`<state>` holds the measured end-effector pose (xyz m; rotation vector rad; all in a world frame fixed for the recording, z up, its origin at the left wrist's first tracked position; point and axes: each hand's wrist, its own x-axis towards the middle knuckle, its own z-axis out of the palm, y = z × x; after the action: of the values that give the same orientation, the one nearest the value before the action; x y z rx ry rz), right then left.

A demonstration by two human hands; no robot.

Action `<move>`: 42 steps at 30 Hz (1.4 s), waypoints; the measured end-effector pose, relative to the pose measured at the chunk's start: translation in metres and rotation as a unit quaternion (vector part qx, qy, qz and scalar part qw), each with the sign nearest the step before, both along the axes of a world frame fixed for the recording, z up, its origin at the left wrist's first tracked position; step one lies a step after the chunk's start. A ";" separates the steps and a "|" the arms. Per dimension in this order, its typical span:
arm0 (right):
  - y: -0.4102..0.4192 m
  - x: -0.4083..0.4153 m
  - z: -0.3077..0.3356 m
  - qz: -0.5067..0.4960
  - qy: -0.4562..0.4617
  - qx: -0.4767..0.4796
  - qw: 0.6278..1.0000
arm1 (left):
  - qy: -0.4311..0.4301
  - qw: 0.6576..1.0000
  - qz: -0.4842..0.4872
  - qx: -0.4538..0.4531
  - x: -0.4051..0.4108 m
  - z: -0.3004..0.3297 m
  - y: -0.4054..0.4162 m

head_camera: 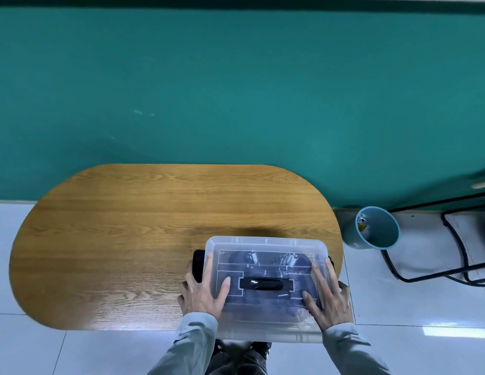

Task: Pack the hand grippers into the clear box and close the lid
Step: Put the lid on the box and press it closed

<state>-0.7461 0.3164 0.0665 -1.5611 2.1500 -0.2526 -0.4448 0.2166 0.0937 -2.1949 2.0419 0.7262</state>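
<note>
Clear box [265, 324]: sits at the near right edge of the wooden table [127, 239], its near end overhanging the table edge toward the person.
Lid [265, 243]: on top of the clear box, lying flat; a black handle [261, 284] is set in a recess at its middle.
Hand grippers [286, 259]: inside the clear box, seen dimly through the lid; metal springs show toward the far side, dark grips below them.
Left hand [202, 289]: laid on the left end of the lid, fingers nearly straight and spread, thumb pointing toward the black handle; the outer fingers reach over the left edge by a black latch [197, 265].
Right hand [328, 299]: laid on the right end of the lid, fingers straight and spread, thumb toward the black handle; outer fingers hang over the right edge.
Grasp: neither hand curls round anything; both press flat.
Blue bin [376, 228]: on the floor, just right of the wooden table.
</note>
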 end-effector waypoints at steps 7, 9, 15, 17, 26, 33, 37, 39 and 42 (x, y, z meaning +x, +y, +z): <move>-0.003 0.000 0.005 0.024 -0.020 -0.024 0.999 | 0.000 0.999 -0.022 -0.029 0.002 -0.002 -0.002; -0.004 0.000 0.005 0.021 -0.023 -0.023 0.999 | 0.006 0.999 -0.038 -0.032 0.001 0.001 -0.002; -0.004 -0.008 0.003 0.022 -0.027 -0.012 0.999 | 0.006 0.999 -0.049 -0.022 0.002 0.001 -0.002; -0.004 -0.011 -0.001 0.024 -0.005 -0.004 1.000 | 0.006 0.999 -0.048 -0.016 0.000 0.004 -0.004; 0.002 0.007 0.020 0.001 0.096 -0.034 0.995 | 0.003 0.999 -0.044 -0.005 0.000 0.006 -0.002; 0.001 0.015 0.024 0.008 0.134 -0.038 0.990 | 0.009 0.999 -0.040 -0.003 -0.001 0.007 -0.002; 0.004 0.023 0.026 -0.029 0.129 -0.043 0.990 | 0.004 0.999 -0.041 0.003 -0.001 0.007 -0.002; 0.004 0.024 0.026 -0.039 0.130 -0.061 0.989 | 0.001 0.999 -0.038 0.005 -0.002 0.008 -0.002; 0.005 0.022 0.023 -0.047 0.135 -0.089 0.986 | -0.003 0.999 -0.041 0.009 -0.001 0.007 -0.001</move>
<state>-0.7240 0.3210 0.0893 -1.6751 2.4732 -0.2853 -0.4454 0.2156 0.1011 -2.0874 2.0998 0.7263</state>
